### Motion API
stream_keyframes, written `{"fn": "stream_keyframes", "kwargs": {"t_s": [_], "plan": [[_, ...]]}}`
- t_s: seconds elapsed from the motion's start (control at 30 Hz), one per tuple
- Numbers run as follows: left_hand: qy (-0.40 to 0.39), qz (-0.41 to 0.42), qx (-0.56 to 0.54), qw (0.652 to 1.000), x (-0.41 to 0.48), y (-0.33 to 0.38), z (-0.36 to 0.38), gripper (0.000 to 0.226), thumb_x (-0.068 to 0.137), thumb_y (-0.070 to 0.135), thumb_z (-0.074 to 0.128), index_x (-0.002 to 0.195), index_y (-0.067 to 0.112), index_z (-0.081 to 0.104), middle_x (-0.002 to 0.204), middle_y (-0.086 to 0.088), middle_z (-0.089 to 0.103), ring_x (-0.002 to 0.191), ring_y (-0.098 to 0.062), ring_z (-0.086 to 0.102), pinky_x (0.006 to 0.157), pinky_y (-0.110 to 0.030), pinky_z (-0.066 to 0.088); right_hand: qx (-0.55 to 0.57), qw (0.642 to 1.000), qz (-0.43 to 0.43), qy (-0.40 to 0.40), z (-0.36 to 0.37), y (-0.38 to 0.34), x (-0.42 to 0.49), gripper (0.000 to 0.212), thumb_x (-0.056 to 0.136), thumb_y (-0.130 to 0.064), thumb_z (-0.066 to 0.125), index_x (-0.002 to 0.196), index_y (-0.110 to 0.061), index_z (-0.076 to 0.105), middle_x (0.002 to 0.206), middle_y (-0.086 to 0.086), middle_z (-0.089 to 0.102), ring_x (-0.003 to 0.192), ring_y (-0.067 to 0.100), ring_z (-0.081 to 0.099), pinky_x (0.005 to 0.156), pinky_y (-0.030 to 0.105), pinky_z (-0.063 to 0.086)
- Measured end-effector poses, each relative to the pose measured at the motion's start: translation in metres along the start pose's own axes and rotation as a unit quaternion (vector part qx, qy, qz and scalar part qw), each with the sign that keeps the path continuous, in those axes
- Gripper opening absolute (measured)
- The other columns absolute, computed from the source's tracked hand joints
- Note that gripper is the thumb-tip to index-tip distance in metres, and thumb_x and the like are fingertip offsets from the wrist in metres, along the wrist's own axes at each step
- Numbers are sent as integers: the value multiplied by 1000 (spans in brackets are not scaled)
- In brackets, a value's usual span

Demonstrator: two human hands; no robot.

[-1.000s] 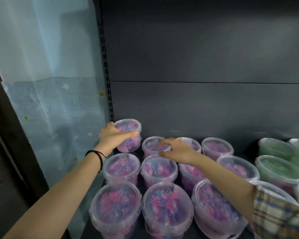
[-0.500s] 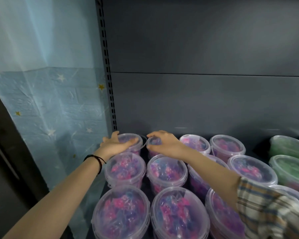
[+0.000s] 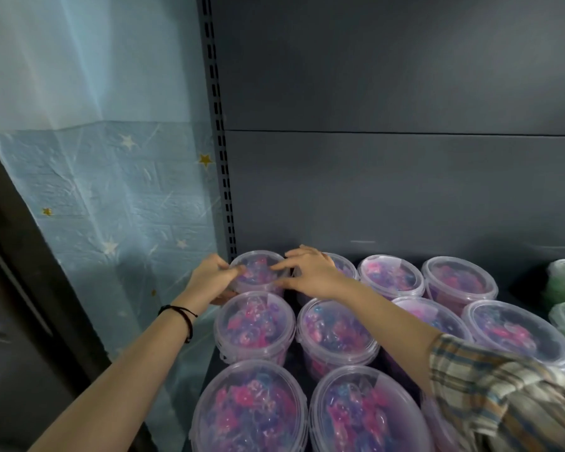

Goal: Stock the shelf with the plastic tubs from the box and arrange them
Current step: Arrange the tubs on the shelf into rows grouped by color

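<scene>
**Spotter:** Where's the tub?

**Me:** It's down now. The pink-and-purple tub (image 3: 258, 272) I held raised a second ago sits in the shelf's (image 3: 521, 288) back-left corner, by the slotted upright (image 3: 221, 158).

**Spotter:** Hands?

**Me:** My left hand (image 3: 209, 282) curls round its left side. My right hand (image 3: 310, 275) has come across, fingers spread on the lid, gripping nothing.

**Spotter:** Meaning?

**Me:** It's placed, I reckon. I'm just squaring it with the neighbouring tub (image 3: 344, 265).

lidded pink-purple tubs (image 3: 254, 324) in shelf rows
</scene>
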State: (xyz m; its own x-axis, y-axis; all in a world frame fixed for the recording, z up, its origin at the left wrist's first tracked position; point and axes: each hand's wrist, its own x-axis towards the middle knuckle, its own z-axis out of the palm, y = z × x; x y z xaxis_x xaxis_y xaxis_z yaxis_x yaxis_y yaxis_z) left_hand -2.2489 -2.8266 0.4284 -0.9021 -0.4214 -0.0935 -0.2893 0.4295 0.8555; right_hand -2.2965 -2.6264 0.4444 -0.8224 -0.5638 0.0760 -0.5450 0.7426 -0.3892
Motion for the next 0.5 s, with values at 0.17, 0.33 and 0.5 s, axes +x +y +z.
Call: {"fn": "stream_keyframes", "kwargs": {"t_s": [0.17, 0.33, 0.5], "plan": [[-26, -8, -1, 1000, -2, 1, 5, 46, 89, 29, 63, 129, 15, 44, 89, -12, 65, 51, -14, 60, 41, -21, 43, 36, 998, 39, 19, -4, 6, 6, 27, 96, -27, 54, 118, -35, 68, 118, -3, 67, 116, 18, 57, 106, 34, 36], [-47, 5, -26, 999, -4, -6, 5, 40, 91, 30, 62, 129, 21, 54, 97, -8, 69, 60, -17, 64, 51, -25, 48, 72, 996, 36, -25, 3, 4, 5, 36, 98, -35, 50, 133, -30, 57, 122, 5, 61, 143, 20, 29, 118, 40, 17], [-32, 23, -23, 999, -9, -4, 8, 52, 92, 36, 61, 140, 18, 46, 117, -11, 64, 67, -14, 64, 51, -22, 45, 84, 995, 35, -33, 0, -2, 0, 39, 98, -34, 51, 136, -25, 53, 137, 6, 54, 142, 22, 28, 115, 35, 19]]}}
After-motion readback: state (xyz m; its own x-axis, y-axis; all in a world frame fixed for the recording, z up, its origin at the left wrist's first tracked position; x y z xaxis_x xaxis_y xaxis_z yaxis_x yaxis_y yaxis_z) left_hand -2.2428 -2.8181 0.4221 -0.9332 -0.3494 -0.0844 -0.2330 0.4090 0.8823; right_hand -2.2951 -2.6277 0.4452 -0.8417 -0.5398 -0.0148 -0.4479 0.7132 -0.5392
